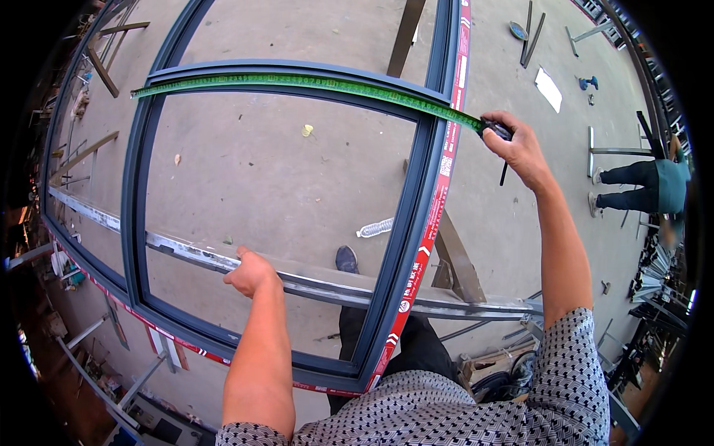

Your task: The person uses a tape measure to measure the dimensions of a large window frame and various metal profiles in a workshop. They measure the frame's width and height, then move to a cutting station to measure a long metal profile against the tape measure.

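Observation:
My right hand (518, 149) is closed around a dark tape measure (497, 128), just past the right side of a dark grey metal frame (405, 223). From it a green tape blade (297, 80) stretches left along the frame's crossbar (275, 68). The blade's end sticks out a little beyond the upright at left. Lower down, my left hand (255, 273) has its fingers curled over a silvery metal bar (327, 290) running beneath the frame; its fingertips are partly hidden. Red printed protective film (428, 253) covers the frame's outer right edge.
A clear plastic bottle (375, 228) lies on the concrete floor below the frame. Brown metal supports (457, 260) stand under it. Off to the right are a white sheet (548, 89), a blue power tool (588, 83) and another person (654, 186). Cables and scraps (506, 372) lie beside me.

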Available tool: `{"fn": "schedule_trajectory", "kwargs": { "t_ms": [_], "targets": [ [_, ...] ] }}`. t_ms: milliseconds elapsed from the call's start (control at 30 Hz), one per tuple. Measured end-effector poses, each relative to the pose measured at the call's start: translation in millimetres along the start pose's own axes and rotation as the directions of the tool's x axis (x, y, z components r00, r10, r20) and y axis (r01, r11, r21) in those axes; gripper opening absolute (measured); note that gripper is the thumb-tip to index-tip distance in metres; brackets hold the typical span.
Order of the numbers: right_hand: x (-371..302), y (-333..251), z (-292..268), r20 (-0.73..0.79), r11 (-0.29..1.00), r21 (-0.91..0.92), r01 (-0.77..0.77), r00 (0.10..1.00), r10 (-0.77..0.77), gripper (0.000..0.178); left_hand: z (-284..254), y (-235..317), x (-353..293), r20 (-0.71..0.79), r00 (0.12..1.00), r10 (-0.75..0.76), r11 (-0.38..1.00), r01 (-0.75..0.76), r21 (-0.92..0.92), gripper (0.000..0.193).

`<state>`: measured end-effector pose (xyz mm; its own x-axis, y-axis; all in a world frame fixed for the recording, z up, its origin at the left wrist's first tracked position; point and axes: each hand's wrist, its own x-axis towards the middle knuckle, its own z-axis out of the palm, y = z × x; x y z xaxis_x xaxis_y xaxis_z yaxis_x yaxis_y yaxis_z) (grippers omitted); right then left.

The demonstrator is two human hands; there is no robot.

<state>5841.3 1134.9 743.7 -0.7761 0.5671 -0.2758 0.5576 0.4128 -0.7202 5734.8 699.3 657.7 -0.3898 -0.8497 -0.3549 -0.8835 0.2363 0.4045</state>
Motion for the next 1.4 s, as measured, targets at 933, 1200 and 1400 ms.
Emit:
{"fn": "schedule_trajectory", "kwargs": {
  "t_ms": [933,1200,1400],
  "targets": [
    [-21,29,-12,-0.17,0.987,-0.081,0.141,0.974,-0.153,0.038,5,-5,27,-0.04,0.999,0.002,0.997,0.001,0.082,0.056],
    [-19,34,-10,-0.182,0.988,-0.083,0.134,0.972,-0.147,0.038,3,-4,23,-0.049,0.999,0.014,0.996,-0.009,0.089,0.057],
    [-20,28,-7,-0.194,0.987,-0.094,0.129,0.97,-0.145,0.038,2,-3,24,-0.052,0.999,0.008,0.995,-0.003,0.098,0.057]
  ]
}}
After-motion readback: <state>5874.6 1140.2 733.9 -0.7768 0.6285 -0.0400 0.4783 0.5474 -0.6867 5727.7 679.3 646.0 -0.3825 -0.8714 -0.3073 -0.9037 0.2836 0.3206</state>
